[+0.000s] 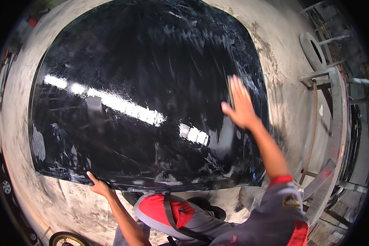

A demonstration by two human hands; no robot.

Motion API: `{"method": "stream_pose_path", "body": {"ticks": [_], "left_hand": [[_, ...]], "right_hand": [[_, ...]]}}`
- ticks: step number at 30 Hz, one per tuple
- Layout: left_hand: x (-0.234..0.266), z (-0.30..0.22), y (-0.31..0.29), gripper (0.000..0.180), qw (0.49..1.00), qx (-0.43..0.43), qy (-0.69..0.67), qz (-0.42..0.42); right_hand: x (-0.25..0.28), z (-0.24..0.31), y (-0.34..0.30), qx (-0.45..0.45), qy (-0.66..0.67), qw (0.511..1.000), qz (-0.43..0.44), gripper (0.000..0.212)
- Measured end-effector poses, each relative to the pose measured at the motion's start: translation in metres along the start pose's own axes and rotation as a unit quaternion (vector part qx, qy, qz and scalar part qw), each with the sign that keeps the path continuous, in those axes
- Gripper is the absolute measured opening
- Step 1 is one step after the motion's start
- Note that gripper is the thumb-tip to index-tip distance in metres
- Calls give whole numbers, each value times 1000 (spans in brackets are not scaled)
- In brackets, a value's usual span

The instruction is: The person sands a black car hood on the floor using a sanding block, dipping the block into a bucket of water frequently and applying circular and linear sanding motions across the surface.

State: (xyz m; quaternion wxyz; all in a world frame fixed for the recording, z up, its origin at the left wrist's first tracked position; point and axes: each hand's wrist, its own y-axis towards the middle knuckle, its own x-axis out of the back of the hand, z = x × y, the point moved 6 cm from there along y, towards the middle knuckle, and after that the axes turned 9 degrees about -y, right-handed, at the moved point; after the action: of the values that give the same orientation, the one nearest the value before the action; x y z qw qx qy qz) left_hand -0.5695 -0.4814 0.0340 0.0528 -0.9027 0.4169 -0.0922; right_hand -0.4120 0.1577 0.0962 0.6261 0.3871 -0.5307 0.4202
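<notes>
A large, glossy black car hood point(151, 102) lies before me, its surface wet and streaked with pale smears. At its right side my right hand point(242, 106) rests flat, fingers stretched forward and thumb spread. A thin tan-grey strip point(230, 92) shows along the left edge of those fingers; it looks like a sheet or pad beneath them, mostly hidden. My left hand point(100, 186) grips the hood's near edge at the left, thumb on top. The other left fingers are hidden below the rim.
Bare concrete floor point(283, 78), stained in places, surrounds the hood. To the right stand a metal-and-wood frame point(336, 110) and a tyre point(312, 51). A wheel with a gold rim point(67, 238) is at the lower left. Ceiling light reflects brightly off the hood.
</notes>
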Motion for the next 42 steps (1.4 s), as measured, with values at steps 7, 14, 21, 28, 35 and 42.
{"method": "stream_pose_path", "body": {"ticks": [7, 14, 21, 28, 35, 42], "left_hand": [[14, 13, 12, 67, 1000, 11, -20, -4], [-5, 22, -5, 61, 999, 43, 20, 3], [11, 12, 10, 61, 1000, 26, -16, -6], [-3, 27, -1, 62, 999, 32, 12, 11], [5, 6, 4, 66, 1000, 6, 2, -9], [29, 35, 41, 68, 1000, 13, 20, 10]], "right_hand": [[-12, 30, -64, -3, 18, 999, 47, 110], [1, -2, 55, -3, -44, 999, -20, 103], [-21, 55, -119, 15, -17, 989, 148, 115], [-5, 3, 52, 22, -82, 996, -16, 94], [-9, 33, -178, 24, -5, 988, 154, 117], [-4, 28, -68, 45, -35, 998, 39, 103]]}}
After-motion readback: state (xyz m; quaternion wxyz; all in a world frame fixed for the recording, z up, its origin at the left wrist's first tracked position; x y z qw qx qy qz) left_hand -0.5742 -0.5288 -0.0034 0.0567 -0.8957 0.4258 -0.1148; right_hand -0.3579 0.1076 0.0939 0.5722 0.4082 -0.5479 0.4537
